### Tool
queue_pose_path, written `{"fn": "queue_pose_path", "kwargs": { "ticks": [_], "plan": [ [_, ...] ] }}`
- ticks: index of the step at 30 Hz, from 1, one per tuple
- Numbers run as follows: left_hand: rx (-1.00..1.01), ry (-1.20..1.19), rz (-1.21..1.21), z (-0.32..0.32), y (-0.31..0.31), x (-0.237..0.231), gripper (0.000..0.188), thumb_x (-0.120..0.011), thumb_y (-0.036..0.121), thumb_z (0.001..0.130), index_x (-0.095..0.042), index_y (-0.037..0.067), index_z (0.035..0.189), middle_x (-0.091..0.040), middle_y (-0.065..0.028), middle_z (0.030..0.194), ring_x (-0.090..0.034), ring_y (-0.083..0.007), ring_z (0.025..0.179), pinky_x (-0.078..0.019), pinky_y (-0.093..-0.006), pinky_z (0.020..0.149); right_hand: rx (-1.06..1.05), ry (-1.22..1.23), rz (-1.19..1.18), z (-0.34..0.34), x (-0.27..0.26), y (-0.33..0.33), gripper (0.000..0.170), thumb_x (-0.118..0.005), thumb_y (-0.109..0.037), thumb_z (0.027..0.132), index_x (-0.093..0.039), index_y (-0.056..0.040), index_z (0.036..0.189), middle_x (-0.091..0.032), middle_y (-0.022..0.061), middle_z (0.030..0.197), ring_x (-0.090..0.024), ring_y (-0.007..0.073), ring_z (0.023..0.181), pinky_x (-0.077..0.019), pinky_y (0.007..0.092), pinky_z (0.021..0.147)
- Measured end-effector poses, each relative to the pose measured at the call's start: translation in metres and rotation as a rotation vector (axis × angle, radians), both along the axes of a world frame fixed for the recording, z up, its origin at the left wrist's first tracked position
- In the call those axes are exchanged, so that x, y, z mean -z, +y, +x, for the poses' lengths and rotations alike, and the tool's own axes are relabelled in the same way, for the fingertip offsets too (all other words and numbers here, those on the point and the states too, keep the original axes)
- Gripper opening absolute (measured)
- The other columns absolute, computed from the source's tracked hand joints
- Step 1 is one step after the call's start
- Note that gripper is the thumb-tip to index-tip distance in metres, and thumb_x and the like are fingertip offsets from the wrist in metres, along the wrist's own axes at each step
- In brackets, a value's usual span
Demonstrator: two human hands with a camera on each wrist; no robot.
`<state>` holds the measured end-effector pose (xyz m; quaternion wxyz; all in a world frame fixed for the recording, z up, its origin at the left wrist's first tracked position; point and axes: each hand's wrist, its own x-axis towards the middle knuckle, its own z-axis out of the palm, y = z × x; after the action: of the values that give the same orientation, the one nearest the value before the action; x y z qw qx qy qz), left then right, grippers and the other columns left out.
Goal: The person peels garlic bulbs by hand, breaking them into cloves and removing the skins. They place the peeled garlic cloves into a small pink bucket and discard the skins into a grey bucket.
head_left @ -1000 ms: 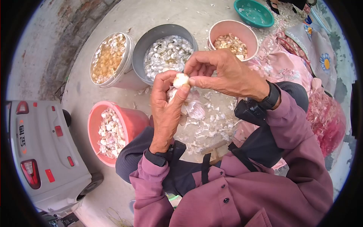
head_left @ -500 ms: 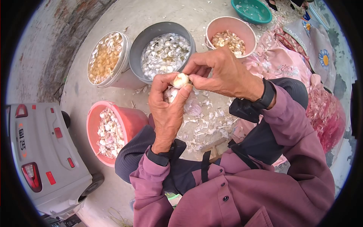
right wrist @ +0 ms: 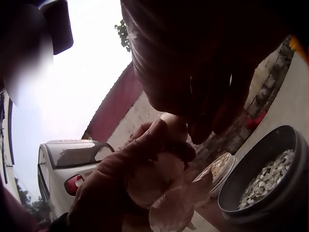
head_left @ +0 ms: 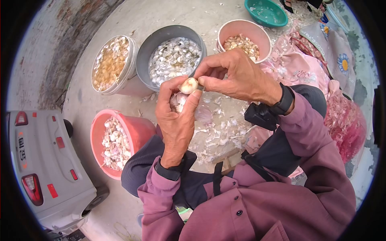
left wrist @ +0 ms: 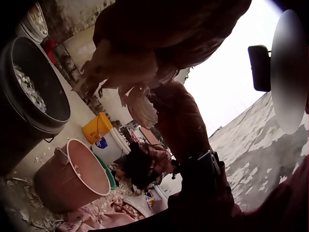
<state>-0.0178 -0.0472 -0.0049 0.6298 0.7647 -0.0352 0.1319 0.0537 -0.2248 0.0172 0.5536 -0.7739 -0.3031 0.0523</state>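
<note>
Raised in front of the body, my left hand (head_left: 177, 122) holds a pale garlic clove (head_left: 188, 86) between thumb and forefinger. Its brownish end faces up in the head view. Behind the thumb, the same hand cradles a garlic bulb (head_left: 178, 102) in its white skin. My right hand (head_left: 246, 80) has its thumb and forefinger pinched at the clove's right edge, with the other fingers curled. In the right wrist view, the clove (right wrist: 174, 126) sits between both hands, and papery garlic skin (right wrist: 169, 212) hangs loose below the left fingers.
A pink bucket of garlic bulbs (head_left: 138, 130) stands by the left knee. Beyond the hands are a white bucket (head_left: 128, 78), a grey tub (head_left: 141, 60), a pale pink bucket of cloves (head_left: 263, 38) and a green basin (head_left: 257, 18). Skins (head_left: 225, 134) litter the floor. A car (head_left: 56, 160) is at left.
The clove has turned in the left fingers, so its brownish end now shows. Both hands have shifted slightly left in the head view, the right fingers staying at the clove.
</note>
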Motion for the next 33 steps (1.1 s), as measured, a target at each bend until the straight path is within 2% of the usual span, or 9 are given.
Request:
{"fn": "queue_pose_path", "kwargs": {
  "ticks": [4, 8, 10, 15, 17, 19, 21, 27, 33],
  "plan": [
    [-0.034, -0.143, 0.179, 0.001, 0.004, 0.003, 0.032, -0.073, 0.001, 0.082, -0.061, 0.003, 0.112, -0.065, -0.0077, 0.099, -0.063, -0.0171, 0.091, -0.0492, -0.0295, 0.081, -0.003, -0.025, -0.038, -0.001, -0.001, -0.001, 0.020, -0.068, -0.016, 0.082, -0.072, 0.0020, 0.091, -0.071, 0.0131, 0.074, -0.071, 0.0190, 0.070, -0.0558, 0.0301, 0.066],
    [-0.027, -0.124, 0.235, 0.001, 0.005, 0.001, 0.033, -0.071, -0.002, 0.082, -0.062, 0.003, 0.113, -0.064, -0.0048, 0.107, -0.059, -0.0132, 0.099, -0.0461, -0.0257, 0.087, -0.019, 0.009, -0.022, 0.000, 0.000, 0.000, 0.021, -0.068, -0.016, 0.082, -0.071, 0.0025, 0.091, -0.071, 0.0133, 0.074, -0.071, 0.0200, 0.071, -0.0558, 0.0309, 0.066],
    [-0.059, -0.193, 0.290, 0.003, 0.005, 0.003, 0.031, -0.074, 0.000, 0.079, -0.064, 0.003, 0.107, -0.065, -0.0108, 0.097, -0.064, -0.0238, 0.089, -0.0497, -0.0334, 0.078, -0.013, 0.012, -0.024, -0.001, 0.000, -0.001, 0.021, -0.067, -0.016, 0.083, -0.071, 0.0025, 0.091, -0.071, 0.0136, 0.074, -0.071, 0.0202, 0.070, -0.0557, 0.0312, 0.066],
    [-0.073, -0.150, 0.282, 0.003, 0.004, 0.003, 0.030, -0.075, 0.000, 0.077, -0.064, 0.003, 0.105, -0.065, -0.0114, 0.095, -0.064, -0.0255, 0.087, -0.0494, -0.0347, 0.076, -0.021, -0.119, -0.071, 0.001, 0.003, -0.001, 0.017, -0.066, -0.014, 0.082, -0.071, 0.0014, 0.088, -0.069, 0.0153, 0.072, -0.070, 0.0241, 0.067, -0.0539, 0.0334, 0.063],
    [-0.072, -0.130, 0.262, 0.003, 0.004, 0.003, 0.030, -0.075, 0.000, 0.077, -0.064, 0.003, 0.105, -0.065, -0.0116, 0.095, -0.064, -0.0261, 0.087, -0.0492, -0.0350, 0.075, -0.024, -0.079, -0.044, 0.000, 0.005, 0.000, 0.017, -0.066, -0.014, 0.082, -0.070, 0.0011, 0.088, -0.069, 0.0155, 0.072, -0.069, 0.0257, 0.066, -0.0537, 0.0340, 0.062],
    [-0.083, -0.167, 0.327, 0.003, 0.003, 0.003, 0.030, -0.075, 0.002, 0.077, -0.065, 0.004, 0.104, -0.065, -0.0110, 0.094, -0.064, -0.0268, 0.086, -0.0477, -0.0358, 0.074, -0.025, -0.043, -0.020, 0.001, 0.005, 0.000, 0.016, -0.066, -0.013, 0.081, -0.070, 0.0007, 0.088, -0.068, 0.0156, 0.071, -0.069, 0.0272, 0.066, -0.0534, 0.0347, 0.062],
    [-0.090, -0.195, 0.359, 0.004, 0.002, 0.003, 0.030, -0.075, 0.002, 0.077, -0.065, 0.005, 0.104, -0.065, -0.0101, 0.094, -0.064, -0.0268, 0.086, -0.0468, -0.0360, 0.074, -0.003, -0.130, -0.052, 0.000, 0.005, 0.001, 0.015, -0.066, -0.014, 0.081, -0.069, 0.0003, 0.087, -0.067, 0.0160, 0.071, -0.068, 0.0288, 0.065, -0.0532, 0.0355, 0.062],
    [-0.089, -0.223, 0.408, 0.004, 0.000, 0.005, 0.030, -0.076, 0.004, 0.076, -0.064, 0.006, 0.104, -0.065, -0.0076, 0.093, -0.063, -0.0259, 0.085, -0.0440, -0.0359, 0.073, 0.016, -0.200, -0.054, 0.001, 0.010, 0.002, 0.013, -0.066, -0.012, 0.080, -0.064, 0.0009, 0.079, -0.064, 0.0160, 0.067, -0.065, 0.0298, 0.062, -0.0503, 0.0368, 0.059],
    [-0.094, -0.213, 0.410, 0.004, 0.000, 0.005, 0.031, -0.076, 0.004, 0.076, -0.065, 0.006, 0.104, -0.064, -0.0080, 0.092, -0.063, -0.0262, 0.084, -0.0439, -0.0360, 0.072, 0.049, -0.154, -0.072, -0.004, 0.006, 0.006, 0.013, -0.065, -0.011, 0.078, -0.061, 0.0009, 0.076, -0.061, 0.0148, 0.063, -0.063, 0.0292, 0.059, -0.0489, 0.0372, 0.057]
  ]
}}
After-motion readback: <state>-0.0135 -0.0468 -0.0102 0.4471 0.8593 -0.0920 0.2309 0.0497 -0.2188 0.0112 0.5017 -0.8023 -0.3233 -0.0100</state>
